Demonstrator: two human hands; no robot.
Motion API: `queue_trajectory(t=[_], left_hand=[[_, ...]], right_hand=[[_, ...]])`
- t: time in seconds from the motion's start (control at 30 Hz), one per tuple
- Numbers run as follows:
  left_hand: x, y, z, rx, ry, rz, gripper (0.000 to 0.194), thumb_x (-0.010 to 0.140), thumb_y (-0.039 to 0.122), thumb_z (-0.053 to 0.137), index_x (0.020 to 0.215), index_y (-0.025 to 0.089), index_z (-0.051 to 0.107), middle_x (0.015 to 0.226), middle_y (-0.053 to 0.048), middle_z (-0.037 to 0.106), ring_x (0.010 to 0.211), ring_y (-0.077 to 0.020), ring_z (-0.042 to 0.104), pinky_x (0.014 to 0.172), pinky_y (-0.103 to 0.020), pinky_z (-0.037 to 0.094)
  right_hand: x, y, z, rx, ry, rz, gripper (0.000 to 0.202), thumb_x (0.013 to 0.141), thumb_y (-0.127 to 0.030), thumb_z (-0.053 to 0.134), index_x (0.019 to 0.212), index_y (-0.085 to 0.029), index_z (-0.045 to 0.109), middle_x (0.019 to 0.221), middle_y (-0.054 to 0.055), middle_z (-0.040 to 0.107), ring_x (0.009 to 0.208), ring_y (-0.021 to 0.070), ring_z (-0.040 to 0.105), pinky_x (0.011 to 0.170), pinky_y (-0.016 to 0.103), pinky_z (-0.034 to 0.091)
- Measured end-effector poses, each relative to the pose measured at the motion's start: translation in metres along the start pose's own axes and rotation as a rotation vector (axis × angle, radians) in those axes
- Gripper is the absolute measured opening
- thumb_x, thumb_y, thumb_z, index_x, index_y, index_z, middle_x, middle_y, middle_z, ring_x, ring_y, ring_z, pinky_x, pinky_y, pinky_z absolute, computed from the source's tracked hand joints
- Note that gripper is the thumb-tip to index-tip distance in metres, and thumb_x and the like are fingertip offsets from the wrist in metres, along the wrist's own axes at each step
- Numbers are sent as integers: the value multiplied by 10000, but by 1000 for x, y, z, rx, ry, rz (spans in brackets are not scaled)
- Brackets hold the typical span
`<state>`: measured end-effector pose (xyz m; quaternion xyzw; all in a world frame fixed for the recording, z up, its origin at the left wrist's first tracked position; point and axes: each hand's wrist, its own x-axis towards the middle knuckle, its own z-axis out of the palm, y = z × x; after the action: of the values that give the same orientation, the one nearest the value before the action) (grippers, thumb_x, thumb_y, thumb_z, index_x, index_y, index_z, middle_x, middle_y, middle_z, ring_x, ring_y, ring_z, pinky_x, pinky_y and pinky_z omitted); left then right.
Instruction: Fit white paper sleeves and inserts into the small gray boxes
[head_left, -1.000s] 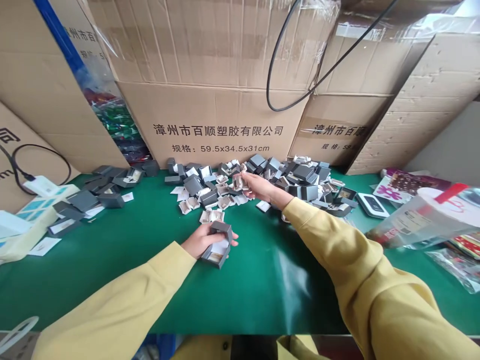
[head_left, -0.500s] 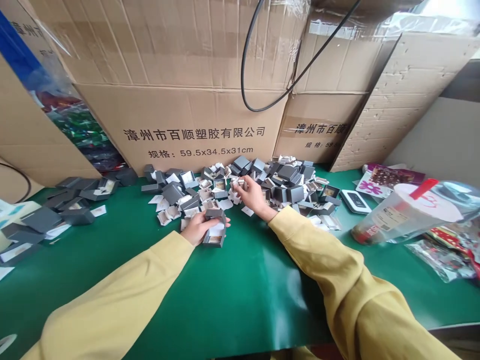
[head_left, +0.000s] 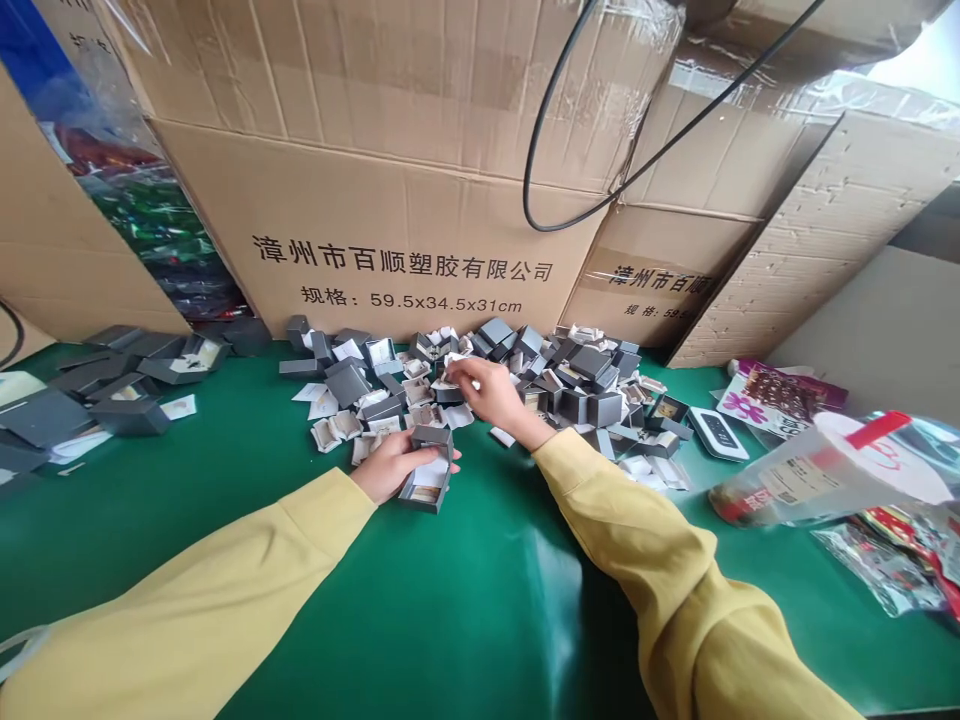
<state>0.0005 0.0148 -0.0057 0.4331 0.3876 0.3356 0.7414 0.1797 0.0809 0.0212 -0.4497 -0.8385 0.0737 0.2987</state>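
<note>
Your left hand [head_left: 386, 468] grips an opened grey box [head_left: 426, 490]. From that box, your separate right hand [head_left: 491, 390] sits at one o'clock, fingers pinched; I cannot tell on what. A pile of boxes and pale inserts [head_left: 589, 360] arcs from ten to past two, a cup [head_left: 814, 470] at three, cardboard cartons [head_left: 405, 215] at twelve.
</note>
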Motion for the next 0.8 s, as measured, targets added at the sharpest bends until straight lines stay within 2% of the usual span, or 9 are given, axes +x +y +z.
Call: queue_trajectory(t=[0.07, 0.17, 0.3, 0.43, 0.57, 0.7, 0.8], left_hand=[[0, -1, 0, -18, 35, 20, 317, 625, 312, 738, 853, 112, 646, 859, -163, 703, 746, -288, 676, 618, -362, 534], [2, -4, 1, -73, 140, 118, 375, 616, 313, 746, 910, 135, 596, 915, -132, 695, 748, -284, 683, 634, -375, 538], [6, -8, -1, -60, 213, 217, 413, 634, 336, 734, 955, 154, 548, 975, -110, 674, 741, -261, 686, 656, -375, 543], [10, -11, -5, -42, 200, 263, 454, 635, 338, 733, 1001, 164, 529, 1046, -113, 649, 792, -253, 682, 693, -366, 540], [11, -12, -7, -59, 156, 272, 471, 626, 282, 748, 1017, 173, 511, 1040, -93, 647, 813, -247, 679, 743, -377, 527], [9, -11, -9, -101, 107, 264, 510, 599, 196, 771, 1016, 174, 479, 1023, -86, 644, 858, -259, 672, 766, -380, 511], [8, -8, -12, -145, 80, 219, 536, 597, 184, 772, 1031, 170, 458, 1014, -88, 634, 881, -274, 666, 738, -358, 513]], right_hand=[[12, -7, 3, -133, -140, -31, 301, 906, -297, 346, 977, -179, 614, 942, 76, 644, 885, 175, 598, 793, 258, 444], [23, -12, 13, -369, -213, 77, 350, 882, -428, 395, 924, -173, 631, 962, 111, 636, 908, 226, 591, 725, 281, 451], [23, -11, 22, -484, -260, 211, 283, 862, -343, 413, 988, -208, 627, 990, 108, 624, 876, 240, 602, 695, 311, 456], [18, -10, 23, -494, -179, 204, 335, 864, -244, 380, 1126, -289, 584, 1016, 89, 607, 918, 231, 593, 754, 333, 435], [14, -7, 23, -389, -79, 224, 324, 867, -208, 374, 1063, -279, 621, 991, 64, 622, 902, 207, 596, 820, 341, 407], [8, 2, 31, -23, 198, 232, 310, 831, -133, 370, 942, -202, 652, 935, 47, 656, 900, 178, 590, 800, 285, 427], [5, 10, 42, 279, 332, 224, 296, 839, -178, 364, 941, -180, 641, 924, 41, 666, 786, 155, 591, 701, 264, 457]])
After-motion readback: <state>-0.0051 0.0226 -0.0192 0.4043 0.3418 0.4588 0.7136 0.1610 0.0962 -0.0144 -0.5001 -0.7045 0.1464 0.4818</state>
